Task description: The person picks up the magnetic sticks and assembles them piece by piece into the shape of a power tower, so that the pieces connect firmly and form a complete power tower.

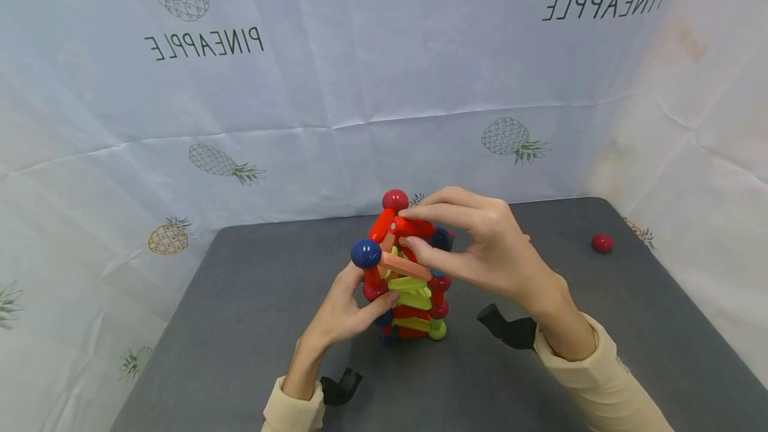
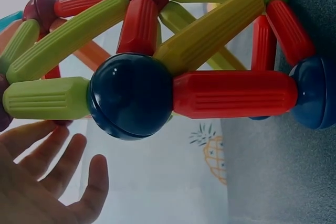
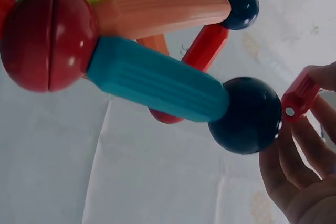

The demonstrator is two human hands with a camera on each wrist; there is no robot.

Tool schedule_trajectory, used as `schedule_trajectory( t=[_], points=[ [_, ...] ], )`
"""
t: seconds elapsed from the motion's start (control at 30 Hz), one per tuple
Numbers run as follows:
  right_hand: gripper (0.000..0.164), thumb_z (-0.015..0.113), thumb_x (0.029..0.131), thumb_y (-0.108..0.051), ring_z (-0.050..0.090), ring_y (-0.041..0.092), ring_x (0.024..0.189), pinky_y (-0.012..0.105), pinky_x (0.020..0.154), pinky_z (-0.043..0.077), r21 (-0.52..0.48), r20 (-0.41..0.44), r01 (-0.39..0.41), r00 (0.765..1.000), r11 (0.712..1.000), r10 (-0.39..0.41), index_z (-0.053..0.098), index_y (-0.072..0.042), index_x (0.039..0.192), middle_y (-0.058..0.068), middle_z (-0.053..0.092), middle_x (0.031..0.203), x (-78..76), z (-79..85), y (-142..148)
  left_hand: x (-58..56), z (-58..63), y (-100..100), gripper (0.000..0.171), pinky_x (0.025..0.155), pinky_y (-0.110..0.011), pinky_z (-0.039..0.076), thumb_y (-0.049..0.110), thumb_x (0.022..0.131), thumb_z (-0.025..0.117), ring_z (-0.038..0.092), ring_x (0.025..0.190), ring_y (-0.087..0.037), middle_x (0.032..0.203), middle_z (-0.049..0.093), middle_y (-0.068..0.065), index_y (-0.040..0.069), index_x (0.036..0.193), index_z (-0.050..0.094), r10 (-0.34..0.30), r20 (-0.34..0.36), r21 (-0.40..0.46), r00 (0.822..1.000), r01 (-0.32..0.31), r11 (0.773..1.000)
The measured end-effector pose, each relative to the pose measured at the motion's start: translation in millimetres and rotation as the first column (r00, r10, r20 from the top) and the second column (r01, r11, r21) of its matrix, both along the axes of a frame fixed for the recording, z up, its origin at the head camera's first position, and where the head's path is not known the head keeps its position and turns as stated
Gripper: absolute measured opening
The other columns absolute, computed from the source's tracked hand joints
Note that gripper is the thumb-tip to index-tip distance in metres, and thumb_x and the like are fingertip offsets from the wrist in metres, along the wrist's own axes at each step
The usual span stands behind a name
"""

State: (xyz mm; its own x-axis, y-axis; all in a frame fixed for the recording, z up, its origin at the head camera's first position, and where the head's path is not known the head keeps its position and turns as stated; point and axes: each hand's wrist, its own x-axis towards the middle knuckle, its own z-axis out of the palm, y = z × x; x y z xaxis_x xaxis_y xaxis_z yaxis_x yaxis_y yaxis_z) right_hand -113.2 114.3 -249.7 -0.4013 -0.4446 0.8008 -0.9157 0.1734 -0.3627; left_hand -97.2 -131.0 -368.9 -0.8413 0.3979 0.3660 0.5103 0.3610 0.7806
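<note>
A tower of magnetic sticks and balls (image 1: 411, 299) stands mid-table, with red, green, yellow, orange and teal sticks. My left hand (image 1: 342, 315) holds its left side, thumb in front near a dark red ball and fingers behind. Those fingers show below the green stick (image 2: 47, 98) in the left wrist view. Between thumb and fingertips, my right hand (image 1: 495, 249) pinches a short red magnetic stick (image 1: 414, 227) at the top. Its metal-tipped end is close beside a navy ball (image 3: 245, 115), which joins a teal stick (image 3: 157, 80).
A loose red ball (image 1: 602, 243) lies at the right of the dark grey table (image 1: 258, 299). White cloth (image 1: 360, 72) with pineapple prints hangs behind and at the sides. Black straps (image 1: 509, 329) hang by both wrists.
</note>
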Motion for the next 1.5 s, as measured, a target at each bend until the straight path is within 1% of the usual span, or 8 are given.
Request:
schedule_trajectory(
  t=[0.13,0.6,0.97,1.07,1.2,1.3,1.4,1.5],
  points=[
    [0.031,0.081,0.079,0.000,0.067,0.014,0.086,0.021,0.070,0.057,0.067,-0.033,-0.021,0.999,0.998,0.024,0.077,-0.004,0.109,0.007,0.072,0.101,-1.0,-5.1,-5.0,0.5,-1.2,0.0,0.062,0.106,-0.056,0.051,0.016,0.092,0.071,0.056,0.129,-0.022,0.145,0.057,-0.007,0.013,0.149,0.046,0.003,0.019,-0.013,1.000,-0.003,1.000],
    [0.032,0.089,0.078,-0.012,0.056,0.012,0.086,0.022,0.068,0.051,0.294,-0.113,0.150,0.986,0.944,-0.122,0.079,-0.007,0.108,0.002,0.071,0.098,4.4,-7.4,-11.8,3.5,-0.5,1.7,0.057,0.107,-0.056,0.049,0.017,0.094,0.069,0.056,0.128,-0.022,0.144,0.056,-0.006,0.017,0.148,0.049,0.017,0.020,-0.014,1.000,-0.017,1.000],
    [0.032,0.089,0.079,-0.017,0.051,0.010,0.082,0.024,0.070,0.045,0.341,-0.122,0.183,0.981,0.922,-0.149,0.079,-0.011,0.109,-0.001,0.069,0.094,6.9,-9.6,-15.7,2.0,-2.2,2.4,0.059,0.106,-0.053,0.049,0.019,0.094,0.071,0.055,0.129,-0.019,0.143,0.057,-0.001,0.022,0.147,0.048,0.016,-0.005,-0.016,1.000,-0.016,1.000],
    [0.042,0.089,0.079,-0.018,0.054,0.011,0.088,0.025,0.072,0.048,0.302,-0.085,0.176,0.984,0.937,-0.158,0.076,-0.013,0.119,0.000,0.069,0.101,6.7,-14.2,-11.4,2.3,-2.7,2.0,0.057,0.103,-0.048,0.051,0.018,0.092,0.074,0.057,0.124,-0.017,0.138,0.060,0.000,0.023,0.144,0.051,0.026,-0.029,-0.002,0.999,-0.026,1.000],
    [0.057,0.090,0.077,-0.013,0.062,0.013,0.103,0.030,0.083,0.056,0.196,0.062,0.154,0.984,0.968,-0.169,0.069,-0.014,0.130,0.001,0.068,0.116,5.6,-24.8,2.1,3.5,-2.2,-1.1,0.057,0.091,-0.039,0.055,0.019,0.086,0.081,0.061,0.113,-0.016,0.129,0.065,0.000,0.023,0.138,0.058,0.092,-0.112,0.011,0.989,-0.092,0.996],
    [0.059,0.089,0.077,-0.010,0.065,0.012,0.105,0.033,0.087,0.059,0.161,0.168,0.144,0.971,0.976,-0.171,0.067,-0.014,0.131,0.002,0.068,0.120,4.1,-33.5,10.0,4.9,-1.8,-4.6,0.059,0.082,-0.036,0.057,0.019,0.078,0.087,0.062,0.105,-0.014,0.121,0.068,0.000,0.021,0.132,0.062,0.188,-0.161,0.032,0.969,-0.185,0.982],
    [0.059,0.088,0.079,-0.010,0.065,0.010,0.101,0.030,0.087,0.059,0.176,0.217,0.129,0.962,0.976,-0.167,0.065,-0.015,0.133,0.002,0.068,0.120,2.8,-40.7,13.1,6.1,-2.6,-6.9,0.055,0.078,-0.034,0.055,0.017,0.074,0.089,0.062,0.098,-0.012,0.110,0.070,0.000,0.016,0.123,0.065,0.308,-0.164,0.085,0.937,-0.298,0.951],
    [0.062,0.087,0.080,-0.009,0.063,0.008,0.099,0.028,0.086,0.058,0.176,0.232,0.101,0.963,0.979,-0.140,0.064,-0.015,0.136,0.000,0.068,0.118,3.8,-45.5,13.0,7.3,-4.9,-7.1,0.044,0.074,-0.029,0.053,0.014,0.073,0.090,0.062,0.089,-0.011,0.097,0.070,-0.002,0.012,0.110,0.067,0.430,-0.131,0.169,0.893,-0.408,0.897]
  ],
)
